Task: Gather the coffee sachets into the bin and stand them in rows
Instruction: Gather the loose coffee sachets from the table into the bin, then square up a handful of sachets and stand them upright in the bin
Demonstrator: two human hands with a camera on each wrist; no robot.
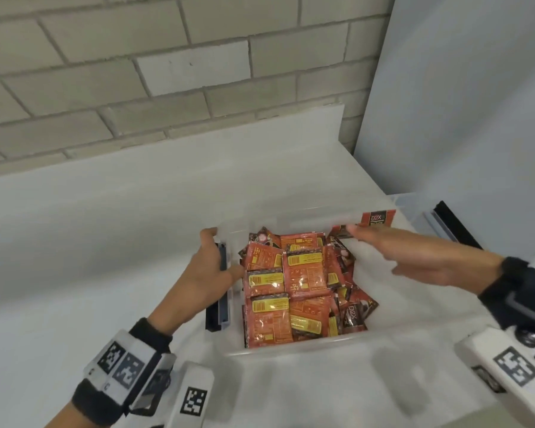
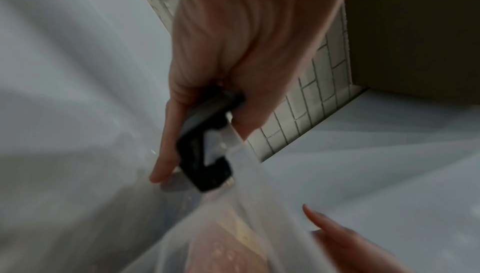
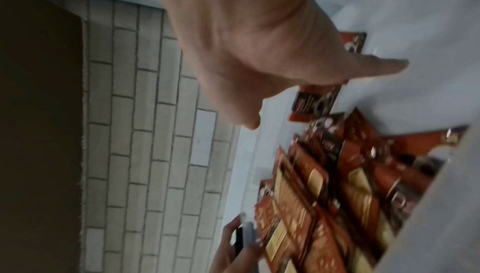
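Note:
A clear plastic bin (image 1: 291, 345) stands on the white table, packed with several red and yellow coffee sachets (image 1: 303, 273), most of them leaning or lying in rough rows. My left hand (image 1: 212, 261) grips the bin's left rim at its dark latch (image 2: 205, 150), fingers outside and thumb inside. My right hand (image 1: 377, 248) reaches over the far right corner with fingers straight, its index tip beside a loose red sachet (image 1: 378, 218) at the rim. In the right wrist view that loose sachet (image 3: 314, 103) lies just under the open hand (image 3: 259, 51).
A pale brick wall (image 1: 167, 88) rises behind the white table (image 1: 105, 242). A white panel (image 1: 460, 88) stands at the back right. To the right of the bin lies a clear piece with a black edge (image 1: 451, 223).

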